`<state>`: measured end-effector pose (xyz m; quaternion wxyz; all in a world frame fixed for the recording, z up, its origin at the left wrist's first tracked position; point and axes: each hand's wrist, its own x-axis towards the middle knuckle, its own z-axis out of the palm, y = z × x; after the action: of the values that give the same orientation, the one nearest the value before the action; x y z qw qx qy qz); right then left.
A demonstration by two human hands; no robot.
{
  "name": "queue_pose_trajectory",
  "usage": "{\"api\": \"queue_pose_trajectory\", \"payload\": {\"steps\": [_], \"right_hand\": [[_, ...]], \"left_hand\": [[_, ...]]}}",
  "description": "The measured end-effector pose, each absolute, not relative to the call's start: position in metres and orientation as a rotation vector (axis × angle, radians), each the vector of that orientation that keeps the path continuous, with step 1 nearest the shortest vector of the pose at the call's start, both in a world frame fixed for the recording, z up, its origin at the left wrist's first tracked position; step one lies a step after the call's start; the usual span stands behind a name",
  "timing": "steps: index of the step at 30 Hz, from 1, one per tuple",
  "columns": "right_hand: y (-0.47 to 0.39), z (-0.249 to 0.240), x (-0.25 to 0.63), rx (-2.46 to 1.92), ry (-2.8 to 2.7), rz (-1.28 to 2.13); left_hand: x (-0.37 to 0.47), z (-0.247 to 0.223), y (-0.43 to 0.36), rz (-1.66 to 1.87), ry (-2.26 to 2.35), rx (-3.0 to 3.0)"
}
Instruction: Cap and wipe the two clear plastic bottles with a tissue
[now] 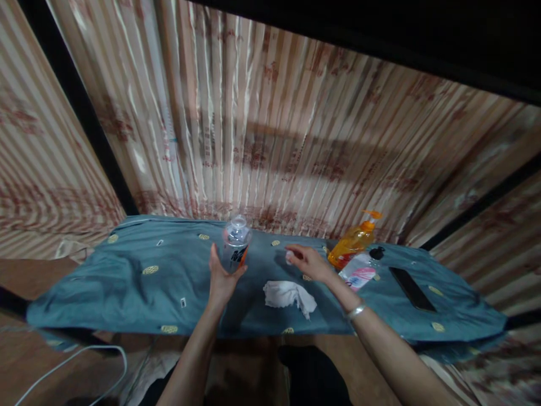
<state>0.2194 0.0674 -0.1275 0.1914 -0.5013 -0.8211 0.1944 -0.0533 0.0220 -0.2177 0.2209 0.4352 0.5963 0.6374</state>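
Observation:
My left hand (222,279) grips a clear plastic bottle (235,241) standing upright on a table covered in a blue-grey patterned cloth (139,282). The bottle's mouth looks uncapped. My right hand (307,263) hovers to the bottle's right and pinches a small white cap (289,257) between its fingertips. A silver bracelet (356,310) sits on that wrist. A crumpled white cloth (289,295) lies on the table between my two hands.
An orange pump bottle (354,242) and a clear bottle with a pink label (359,270) lie at the right. A black phone (412,288) lies further right. Striped curtains hang behind the table. A white cable (71,361) runs over the floor at the lower left.

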Motion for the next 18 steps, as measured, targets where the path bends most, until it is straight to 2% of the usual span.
{"api": "queue_pose_trajectory", "payload": {"steps": [3, 8, 13, 18], "right_hand": [[0.088, -0.093, 0.173, -1.002, -1.899, 0.907], [0.122, -0.061, 0.091, -0.734, -1.481, 1.134], [0.127, -0.074, 0.051, -0.756, -1.501, 1.221], [0.110, -0.091, 0.065, -0.740, -1.553, 1.109]], "left_hand": [[-0.050, -0.223, 0.032, 1.754, 1.595, 1.214], [-0.048, -0.226, 0.044, 1.770, 1.556, 1.194], [-0.050, -0.230, 0.049, 1.766, 1.606, 1.211], [-0.047, -0.226, 0.042, 1.691, 1.714, 1.260]]}}
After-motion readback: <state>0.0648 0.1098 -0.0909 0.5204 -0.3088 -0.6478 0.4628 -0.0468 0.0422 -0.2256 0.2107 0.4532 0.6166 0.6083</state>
